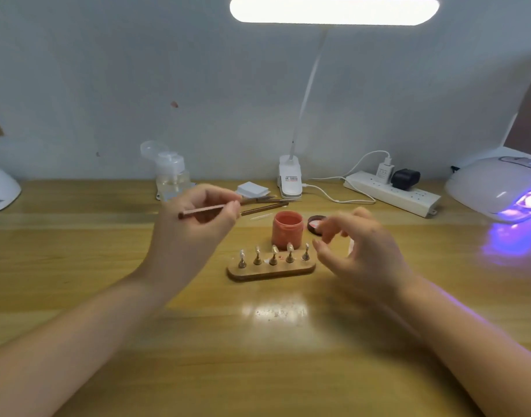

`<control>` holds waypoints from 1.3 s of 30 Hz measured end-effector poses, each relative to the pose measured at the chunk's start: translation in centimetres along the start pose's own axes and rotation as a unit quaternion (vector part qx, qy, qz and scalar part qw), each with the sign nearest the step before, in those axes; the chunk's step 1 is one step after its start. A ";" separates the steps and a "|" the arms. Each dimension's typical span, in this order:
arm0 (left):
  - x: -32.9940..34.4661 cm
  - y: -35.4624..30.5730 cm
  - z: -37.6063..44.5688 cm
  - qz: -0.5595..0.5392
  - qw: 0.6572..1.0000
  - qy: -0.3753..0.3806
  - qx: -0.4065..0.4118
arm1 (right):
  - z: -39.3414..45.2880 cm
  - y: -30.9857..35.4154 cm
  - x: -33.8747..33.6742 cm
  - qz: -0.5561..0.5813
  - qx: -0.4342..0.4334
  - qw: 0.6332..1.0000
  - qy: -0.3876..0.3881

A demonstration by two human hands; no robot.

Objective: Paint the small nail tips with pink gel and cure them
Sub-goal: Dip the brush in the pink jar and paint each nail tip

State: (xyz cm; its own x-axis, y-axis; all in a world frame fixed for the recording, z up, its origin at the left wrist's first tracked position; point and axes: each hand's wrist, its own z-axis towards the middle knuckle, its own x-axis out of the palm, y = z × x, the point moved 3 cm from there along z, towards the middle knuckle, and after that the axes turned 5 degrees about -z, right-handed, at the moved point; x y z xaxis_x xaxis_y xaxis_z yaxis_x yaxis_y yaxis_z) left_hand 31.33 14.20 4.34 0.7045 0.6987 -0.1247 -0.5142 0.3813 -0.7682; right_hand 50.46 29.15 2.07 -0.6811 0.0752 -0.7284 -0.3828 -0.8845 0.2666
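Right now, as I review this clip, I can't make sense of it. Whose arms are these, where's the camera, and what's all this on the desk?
No machine here: a person wears a camera on the head, looking down at a wooden desk. The left hand pinches a thin brush. The right hand hovers with loosely curled fingers, holding nothing I can see. Between them, a wooden stand carries five small nail tips. Behind it is an open pink gel jar. The curing lamp glows violet at right.
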 end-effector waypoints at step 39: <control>2.1 3.5 5.1 -0.166 0.910 -0.041 -0.377 | -0.1 -1.3 3.4 -0.080 0.012 0.989 0.123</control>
State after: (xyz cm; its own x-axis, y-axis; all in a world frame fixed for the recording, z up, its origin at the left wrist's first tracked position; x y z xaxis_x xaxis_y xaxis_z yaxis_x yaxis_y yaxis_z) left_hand 28.54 20.12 4.65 0.7057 0.6744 0.2171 0.2246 0.0776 -0.9714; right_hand 48.66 30.55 -0.82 -0.4395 0.0954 -0.8932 -0.4902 -0.8587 0.1495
